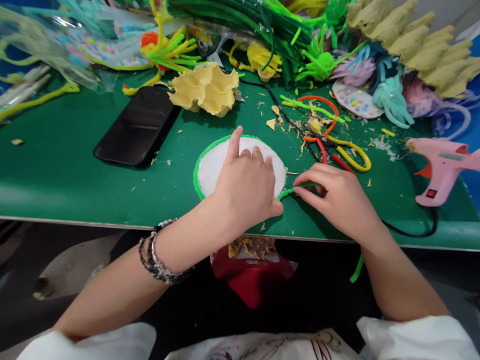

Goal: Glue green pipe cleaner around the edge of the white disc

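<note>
A white oval piece [213,172] lies on the green table, with a fuzzy green pipe cleaner [196,172] running around its edge. My left hand [247,182] rests flat on the oval, index finger stretched out and thumb at its lower right edge. To the right, my right hand [330,195] pinches the loose length of the green pipe cleaner between thumb and fingers, just off the oval's lower right side. The far end of that strip hangs below the table edge, under my right wrist.
A black phone [138,125] and a yellow egg-carton piece [205,90] lie beyond my left hand. Scissors [352,155], pliers [324,150] and scraps are behind my right hand. A pink glue gun [442,162] lies far right. Pipe cleaners [232,27] pile at the back.
</note>
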